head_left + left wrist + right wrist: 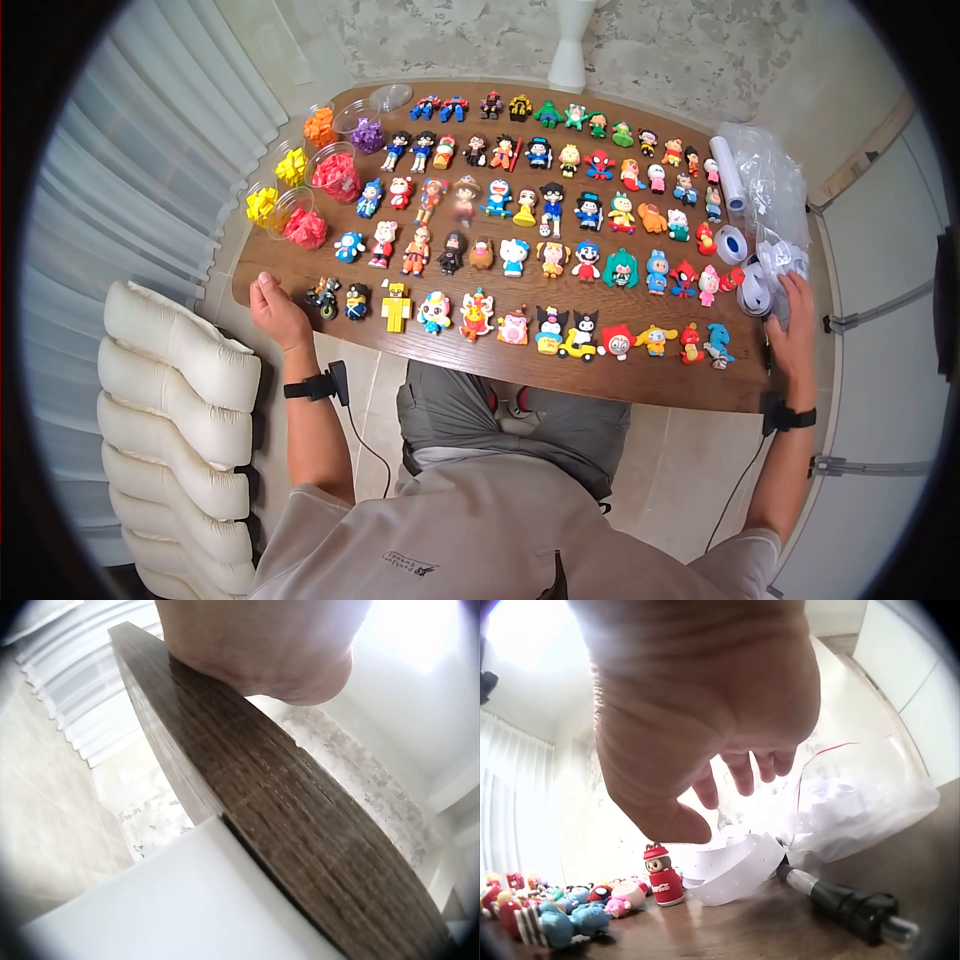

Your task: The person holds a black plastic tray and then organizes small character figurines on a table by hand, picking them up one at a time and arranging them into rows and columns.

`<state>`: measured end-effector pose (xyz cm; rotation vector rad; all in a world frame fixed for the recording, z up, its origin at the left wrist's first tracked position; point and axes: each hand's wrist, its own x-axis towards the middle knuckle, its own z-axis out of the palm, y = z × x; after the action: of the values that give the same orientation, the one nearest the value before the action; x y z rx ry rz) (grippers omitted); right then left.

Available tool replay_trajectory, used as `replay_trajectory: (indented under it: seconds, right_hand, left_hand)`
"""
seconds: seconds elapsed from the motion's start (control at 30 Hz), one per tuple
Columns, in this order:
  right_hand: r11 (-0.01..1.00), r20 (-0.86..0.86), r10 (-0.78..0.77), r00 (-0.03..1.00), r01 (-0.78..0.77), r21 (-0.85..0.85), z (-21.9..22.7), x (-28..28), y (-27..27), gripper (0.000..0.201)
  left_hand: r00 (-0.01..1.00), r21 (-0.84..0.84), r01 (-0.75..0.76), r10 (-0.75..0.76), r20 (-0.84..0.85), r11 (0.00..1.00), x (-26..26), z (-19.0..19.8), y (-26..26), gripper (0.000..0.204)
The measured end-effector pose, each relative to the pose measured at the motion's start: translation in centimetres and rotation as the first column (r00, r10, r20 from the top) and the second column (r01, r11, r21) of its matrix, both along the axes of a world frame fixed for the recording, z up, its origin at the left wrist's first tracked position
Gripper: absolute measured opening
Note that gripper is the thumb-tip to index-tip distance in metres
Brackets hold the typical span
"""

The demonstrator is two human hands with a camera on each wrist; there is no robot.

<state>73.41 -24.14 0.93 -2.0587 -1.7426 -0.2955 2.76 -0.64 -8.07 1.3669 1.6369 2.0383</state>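
My left hand [278,312] rests at the near left edge of the wooden table [640,378], fingers loosely curled and holding nothing. Only its fleshy underside shows in the left wrist view. At the right edge, my right hand [793,325] reaches over white paper strip coils [757,293], fingers spread and slightly bent. From the right wrist, thumb and fingers stand apart above a loose white strip [739,870], with no object between them. A small figure in a red can [667,888] stands just below the thumb. A black pen [847,904] lies beside the strip.
Rows of small cartoon figures [515,257] cover the table. Clear cups with red [337,176], yellow and other coloured folded pieces stand at the left. A clear plastic bag [770,180] and a white roll [727,172] lie back right. A cream cushioned seat [180,400] is at left.
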Motion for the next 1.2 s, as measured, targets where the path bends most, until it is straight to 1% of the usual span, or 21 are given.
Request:
replay_trajectory:
  seconds: [0.07,0.1,0.13,0.17,0.23,0.27,0.33,0.37,0.4,0.5,0.6,0.7,0.87,0.97,1.07,1.2]
  right_hand:
    - [0.984,-0.019,-0.028,0.999,0.031,0.174,-1.4,1.2,-1.4,0.046]
    - [0.961,-0.16,-0.08,0.984,0.119,0.249,-2.3,1.4,-2.1,0.038]
    - [0.928,-0.302,-0.118,0.946,0.214,0.306,-3.4,1.5,-3.0,0.031]
    - [0.884,-0.442,-0.14,0.886,0.313,0.349,-4.3,1.5,-3.7,0.025]
    - [0.817,-0.512,-0.128,0.849,0.383,0.43,-6.3,1.8,-5.2,0.018]
    - [0.777,-0.547,-0.12,0.828,0.421,0.467,-7.1,2.1,-5.9,0.018]
    - [0.736,-0.68,-0.079,0.729,0.503,0.454,-8.9,3.1,-7.7,0.017]
    - [0.715,-0.739,-0.056,0.671,0.544,0.439,-9.0,2.7,-7.8,0.017]
    - [0.671,-0.785,-0.028,0.618,0.594,0.444,-9.2,2.2,-7.9,0.017]
    - [0.594,-0.883,0.016,0.47,0.706,0.386,-9.5,1.3,-8.1,0.021]
    - [0.586,-0.892,0.028,0.452,0.715,0.381,-9.2,1.0,-8.0,0.024]
    - [0.609,-0.876,0.021,0.482,0.689,0.394,-9.6,1.3,-8.2,0.026]
    - [0.606,-0.855,-0.021,0.519,0.687,0.402,-9.7,1.1,-8.0,0.028]
    - [0.57,-0.849,-0.058,0.525,0.716,0.404,-9.8,0.9,-8.0,0.03]
    - [0.586,-0.807,-0.106,0.581,0.692,0.421,-10.1,1.3,-8.2,0.031]
    - [0.547,-0.815,-0.114,0.568,0.72,0.426,-9.3,-0.2,-7.4,0.033]
  left_hand:
    - [1.0,0.003,-0.008,0.008,-0.001,1.0,0.2,0.2,0.0,0.036]
    - [1.0,0.012,-0.019,0.019,-0.007,1.0,0.3,0.3,0.0,0.036]
    - [0.999,0.019,-0.03,0.03,-0.013,0.999,0.4,0.3,0.0,0.036]
    - [0.999,0.018,-0.032,0.032,-0.013,0.999,0.3,0.2,0.1,0.036]
    - [0.999,0.014,-0.032,0.032,-0.021,0.999,0.1,0.1,0.1,0.036]
    - [0.999,0.015,-0.031,0.031,-0.02,0.999,0.2,0.0,0.1,0.036]
    - [0.999,0.019,-0.03,0.03,-0.022,0.999,0.3,0.1,0.1,0.036]
    - [1.0,0.02,-0.024,0.024,-0.02,1.0,0.0,0.0,0.1,0.036]
    - [1.0,0.021,-0.018,0.018,-0.017,1.0,-0.1,-0.3,0.2,0.036]
    - [0.999,0.022,-0.029,0.03,-0.02,0.999,0.0,0.0,0.2,0.036]
    - [1.0,0.005,-0.02,0.02,-0.01,1.0,0.2,0.0,0.1,0.036]
    - [0.999,0.0,-0.042,0.042,-0.031,0.999,-0.1,-0.5,0.3,0.036]
    - [0.996,-0.006,-0.07,0.069,-0.051,0.998,-0.2,-0.5,0.2,0.035]
    - [0.996,0.037,-0.066,0.068,-0.052,0.997,-0.2,-0.6,0.4,0.034]
    - [0.999,0.021,-0.036,0.036,0.007,0.999,0.0,-0.3,0.1,0.035]
    - [0.999,-0.004,-0.032,0.032,0.02,0.999,0.4,0.2,-0.2,0.035]
